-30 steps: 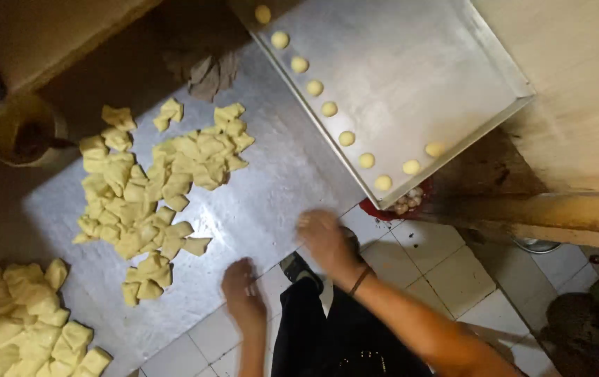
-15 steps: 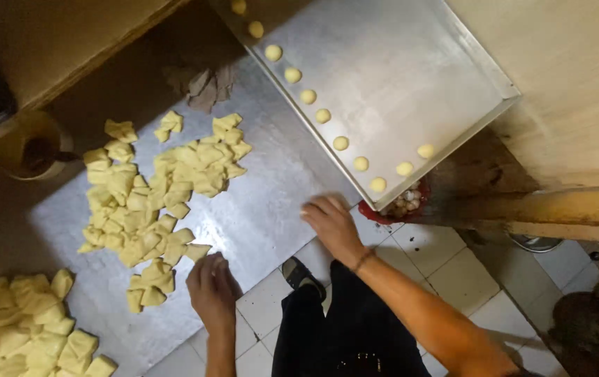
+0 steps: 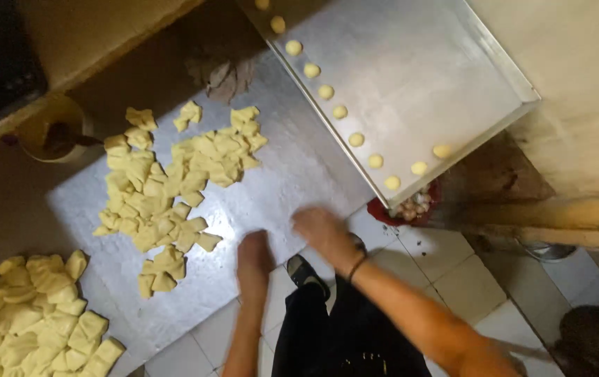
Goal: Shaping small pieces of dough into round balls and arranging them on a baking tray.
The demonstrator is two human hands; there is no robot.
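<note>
Head view: left hand (image 3: 255, 257) and right hand (image 3: 320, 229) hover blurred over the metal sheet (image 3: 292, 174) near its 6 o'clock edge; whether their fingers grasp anything, I cannot tell. Dough pieces (image 3: 166, 188) lie toward 10 o'clock.

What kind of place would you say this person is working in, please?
Most likely a small bakery or food workshop: cut dough pieces lie heaped on a metal sheet, and rolled dough balls line a baking tray, above a tiled floor.
</note>
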